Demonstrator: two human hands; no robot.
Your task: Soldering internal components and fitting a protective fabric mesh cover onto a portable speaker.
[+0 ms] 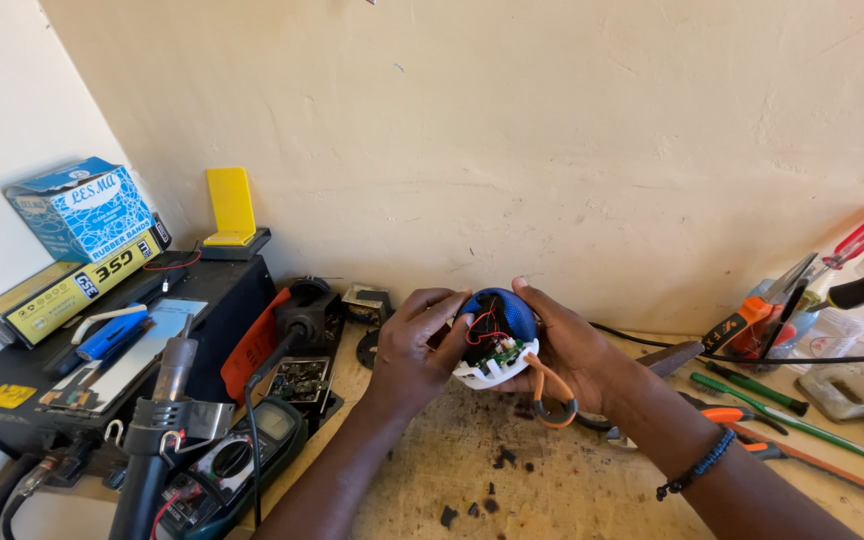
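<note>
Both hands cup a small opened device (497,345), blue shell above, white base below, circuit board and red wires exposed: left hand (410,345) grips its left side, right hand (567,350) wraps the right. It is held just above the wooden bench (552,480). Far left: blue carton (82,208) stacked on a flat yellow-and-black box (57,290); upright yellow stand (230,205) beside them.

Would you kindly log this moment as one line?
left hand: holds opened blue speaker | right hand: holds speaker, orange strap hanging | bench: tools
</note>
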